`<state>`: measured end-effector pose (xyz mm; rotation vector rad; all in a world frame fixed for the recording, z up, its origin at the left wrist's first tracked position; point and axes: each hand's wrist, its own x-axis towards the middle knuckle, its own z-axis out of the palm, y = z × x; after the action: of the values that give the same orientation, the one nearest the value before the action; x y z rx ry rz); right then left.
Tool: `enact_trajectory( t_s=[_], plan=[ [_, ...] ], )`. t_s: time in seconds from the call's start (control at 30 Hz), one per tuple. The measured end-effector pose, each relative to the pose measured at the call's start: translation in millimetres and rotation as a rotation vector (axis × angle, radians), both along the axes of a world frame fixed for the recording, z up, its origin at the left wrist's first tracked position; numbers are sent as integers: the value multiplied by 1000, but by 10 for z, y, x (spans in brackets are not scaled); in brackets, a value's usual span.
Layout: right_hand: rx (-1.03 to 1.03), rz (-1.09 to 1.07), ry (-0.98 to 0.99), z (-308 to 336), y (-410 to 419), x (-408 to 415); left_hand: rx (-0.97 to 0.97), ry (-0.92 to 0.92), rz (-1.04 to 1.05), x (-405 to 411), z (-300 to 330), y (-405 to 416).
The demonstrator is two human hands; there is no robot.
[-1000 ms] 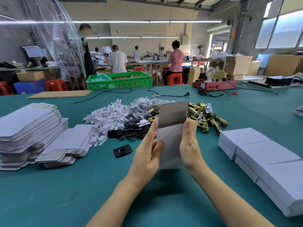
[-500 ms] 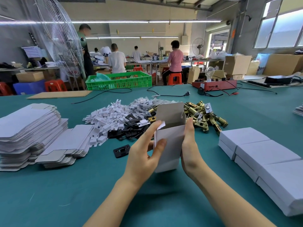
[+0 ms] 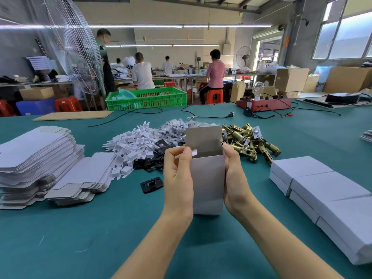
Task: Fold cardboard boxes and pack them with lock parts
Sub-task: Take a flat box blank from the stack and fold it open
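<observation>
Item: one white cardboard box (image 3: 208, 178), erected, held upright in front of me above the green surface (image 3: 80, 238). Its long axis runs near-to-far in the view, its open mouth pointing up and away, with one top flap standing at the far edge and one small side flap bent at the left.

Hands: two. My left hand (image 3: 178, 178) grips the box's left side, fingers curled round it, the thumb pressing the small side flap. My right hand (image 3: 234, 178) clasps the right side, fingers wrapped behind it.

Flat box blanks: two stacks at the left, a tall stack (image 3: 34, 158) and a lower, fanned stack (image 3: 80, 178) just beside it on the right.

Closed white boxes (image 3: 322, 190): a row at the right, running from mid-surface toward the near right corner; at least three on top, over a lower layer; exact count unclear.

White plastic parts (image 3: 136, 143): one heap, far left of the box, too many to count.

Black plates: one heap (image 3: 159, 150) touching the white heap, plus one single black plate (image 3: 152, 184) lying apart, near my left hand.

Brass latch bodies (image 3: 249, 143): one heap, far right of the box, count unclear.

Green crate (image 3: 147, 98): one, at the far edge.
</observation>
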<state>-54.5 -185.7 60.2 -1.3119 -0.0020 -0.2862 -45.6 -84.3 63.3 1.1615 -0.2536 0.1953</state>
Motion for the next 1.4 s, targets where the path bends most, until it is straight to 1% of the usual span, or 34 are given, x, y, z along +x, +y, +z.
enact_trajectory(
  t_s=[0.17,0.27,0.4,0.6,0.8,0.9,1.0,1.13,1.23,1.4],
  plan=[
    [4,-9,-35,7,23,-3,-40,12,-26,32,39,27],
    [15,-25,-111,-4,-7,13,-4,-30,-75,15,58,18],
    [37,-54,-197,41,-30,19,12,-15,-108,-8,67,-9],
    [-65,-109,-241,98,-11,-18,6,-6,-115,15,71,12],
    [-87,-202,-280,137,15,-54,26,-3,-116,17,72,24],
    [-101,-243,-291,128,18,-56,41,-33,-155,6,58,27],
    [-131,-277,-310,98,28,-62,13,-32,-201,-24,67,44],
    [-135,-263,-367,75,31,-77,18,-83,-171,-51,72,40],
    [-105,-220,-360,58,36,-85,22,-81,-196,-29,62,46],
    [-210,-292,-379,54,41,-86,58,-84,-164,-6,49,37]
  ],
)
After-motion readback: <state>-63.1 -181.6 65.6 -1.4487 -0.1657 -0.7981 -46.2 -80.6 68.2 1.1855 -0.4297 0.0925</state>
